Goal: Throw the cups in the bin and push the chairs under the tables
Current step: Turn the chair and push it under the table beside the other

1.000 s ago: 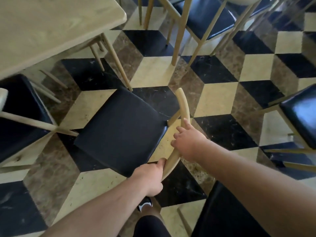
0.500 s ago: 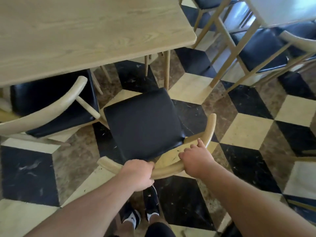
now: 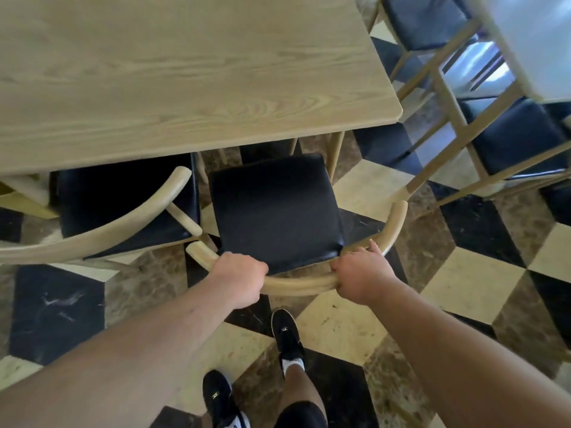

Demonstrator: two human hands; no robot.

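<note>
A chair (image 3: 275, 208) with a black padded seat and a curved pale wooden backrest stands in front of me, facing the light wooden table (image 3: 185, 72). The front edge of its seat is level with the table's near edge, beside the table's right leg. My left hand (image 3: 238, 279) grips the left part of the backrest rail. My right hand (image 3: 360, 278) grips the right part of the same rail. No cups or bin are in view.
A second matching chair (image 3: 123, 208) sits to the left, partly under the table. More black-seated chairs (image 3: 519, 140) and another table (image 3: 537, 41) stand at the right. The floor is chequered tile. My two feet in black shoes (image 3: 285, 335) are below the chair.
The chair has turned to face the table and slid toward it, its seat now reaching the table edge. Both hands shifted along the backrest to a left and right grip.
</note>
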